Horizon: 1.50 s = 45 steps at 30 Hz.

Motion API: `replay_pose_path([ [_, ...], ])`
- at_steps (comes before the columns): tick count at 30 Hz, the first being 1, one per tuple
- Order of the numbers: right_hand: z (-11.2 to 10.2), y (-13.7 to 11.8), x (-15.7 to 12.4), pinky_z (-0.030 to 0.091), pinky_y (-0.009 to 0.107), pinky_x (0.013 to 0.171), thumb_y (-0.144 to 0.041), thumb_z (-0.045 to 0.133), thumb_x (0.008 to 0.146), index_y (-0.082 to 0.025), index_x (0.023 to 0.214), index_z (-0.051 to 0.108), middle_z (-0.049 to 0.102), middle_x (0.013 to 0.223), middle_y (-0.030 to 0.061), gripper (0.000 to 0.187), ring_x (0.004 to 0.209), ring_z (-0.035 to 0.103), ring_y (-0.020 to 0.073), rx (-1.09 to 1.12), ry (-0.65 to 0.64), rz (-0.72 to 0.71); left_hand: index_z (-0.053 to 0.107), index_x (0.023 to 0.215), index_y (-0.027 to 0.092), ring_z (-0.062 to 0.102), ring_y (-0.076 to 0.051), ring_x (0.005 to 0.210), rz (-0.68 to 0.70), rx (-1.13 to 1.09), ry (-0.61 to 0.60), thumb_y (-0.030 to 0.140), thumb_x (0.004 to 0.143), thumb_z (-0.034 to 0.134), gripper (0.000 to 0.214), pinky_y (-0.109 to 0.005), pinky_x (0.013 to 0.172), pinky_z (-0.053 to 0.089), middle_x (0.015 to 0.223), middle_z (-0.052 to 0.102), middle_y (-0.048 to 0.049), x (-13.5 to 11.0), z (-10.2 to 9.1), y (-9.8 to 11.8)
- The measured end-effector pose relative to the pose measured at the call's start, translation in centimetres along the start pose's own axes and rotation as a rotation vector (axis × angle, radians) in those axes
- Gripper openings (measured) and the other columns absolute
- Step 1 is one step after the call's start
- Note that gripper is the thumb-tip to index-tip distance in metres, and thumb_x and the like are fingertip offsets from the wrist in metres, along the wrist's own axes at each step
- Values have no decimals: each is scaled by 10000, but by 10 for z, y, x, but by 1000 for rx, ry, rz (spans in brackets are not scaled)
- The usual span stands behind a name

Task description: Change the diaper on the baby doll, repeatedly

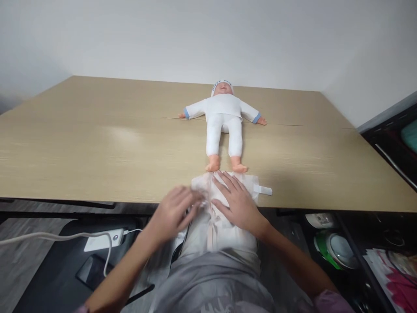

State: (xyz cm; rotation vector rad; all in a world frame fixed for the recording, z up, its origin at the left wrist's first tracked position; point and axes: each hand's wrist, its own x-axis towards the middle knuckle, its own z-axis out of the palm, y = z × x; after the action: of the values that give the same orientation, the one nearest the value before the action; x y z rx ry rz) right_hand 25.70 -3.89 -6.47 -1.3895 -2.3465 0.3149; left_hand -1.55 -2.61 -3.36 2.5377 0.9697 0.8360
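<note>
Diaper (249, 184) on near edge of table (97, 143), just below feet of doll (224, 121) — smoothing step, likely. Right hand (239, 202) flat, fingers spread, pressing down. Left hand (172, 213) blurred, fingers curled at diaper's left edge — grip unclear. Next calls for even flattening.

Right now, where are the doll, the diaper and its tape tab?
doll (224, 114): head view, on its white chest.
diaper (251, 183): head view, on its bare far right corner.
tape tab (264, 190): head view, on the tab's middle.
</note>
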Motion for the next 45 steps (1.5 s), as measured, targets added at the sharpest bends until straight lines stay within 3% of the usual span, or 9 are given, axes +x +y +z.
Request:
replay_pose_path([
  [3, 0, 0, 1, 321, 608, 1425, -512, 564, 1163, -268, 1784, 436, 406, 1849, 113, 679, 1738, 340, 327, 9, -9, 2, 690, 1470, 195, 662, -357, 1277, 34, 243, 29, 153, 1074, 550, 422, -518, 1091, 517, 1458, 735, -178, 66, -9, -48],
  [6, 1, 2, 1, 313, 602, 1428, -508, 567, 1161, -277, 1786, 430, 395, 1856, 106, 680, 1739, 336, 321, 15, -6, 1, 559, 1664, 227, 516, -415, 1538, 80, 370, -112, 9, 935, 589, 762, -598, 1226, 451, 1763, 496, -180, 129, -4, -81],
  [11, 1, 3, 1, 310, 602, 1428, -510, 573, 1158, -232, 1762, 473, 402, 1851, 118, 672, 1730, 346, 341, 14, -5, 4, 398, 1779, 288, 303, -478, 1713, 283, 480, -352, -27, 785, 724, 1093, -664, 1345, 306, 1907, 221, -173, 182, 16, -87],
  [17, -1, 2, 2, 346, 632, 1408, -498, 588, 1152, -227, 1754, 486, 447, 1825, 131, 668, 1714, 378, 354, 26, -2, -6, 618, 1593, 330, 351, -407, 1716, 494, 364, -463, -9, 722, 750, 944, -541, 1375, 295, 1884, 338, -61, 200, 30, -78],
  [23, -3, 4, 5, 349, 637, 1410, -505, 605, 1142, -250, 1762, 472, 391, 1855, 119, 684, 1732, 351, 349, 42, -46, 20, 771, 1268, 310, 628, -390, 1413, 579, 172, -371, 263, 939, 696, 340, -518, 1143, 463, 1567, 719, -110, 218, 42, -89],
  [28, -6, 22, 20, 283, 626, 1441, -561, 562, 1164, -327, 1813, 362, 336, 1882, 78, 719, 1763, 287, 311, 57, -98, -6, 766, 1288, 286, 678, -361, 1254, 580, -87, -232, 388, 989, 678, 328, -487, 1097, 491, 1377, 801, -101, 242, 17, -81],
  [35, -5, 65, 81, 245, 618, 1448, -641, 516, 1165, -276, 1819, 343, 291, 1896, 104, 769, 1779, 232, 313, 25, -163, -96, 733, 1365, 180, 735, -281, 1244, 335, -342, -106, 493, 975, 835, 511, -439, 1105, 564, 1347, 782, -93, 284, -43, -66],
  [42, 1, 129, 196, 239, 621, 1434, -504, 695, 1124, -167, 1738, 492, 312, 1883, 165, 729, 1765, 241, 399, -11, -68, -98, 691, 1360, 134, 733, -304, 1345, 335, -388, 2, 438, 1029, 789, 460, -468, 1159, 542, 1357, 755, -61, 291, -60, -68],
  [45, -3, 148, 242, 292, 599, 1401, -507, 669, 1124, -68, 1618, 600, 513, 1768, 199, 664, 1677, 415, 430, 23, -20, -65, 678, 1382, 104, 727, -278, 1348, 328, -361, 14, 415, 1048, 785, 468, -445, 1173, 540, 1416, 742, -100, 291, -65, -70],
])
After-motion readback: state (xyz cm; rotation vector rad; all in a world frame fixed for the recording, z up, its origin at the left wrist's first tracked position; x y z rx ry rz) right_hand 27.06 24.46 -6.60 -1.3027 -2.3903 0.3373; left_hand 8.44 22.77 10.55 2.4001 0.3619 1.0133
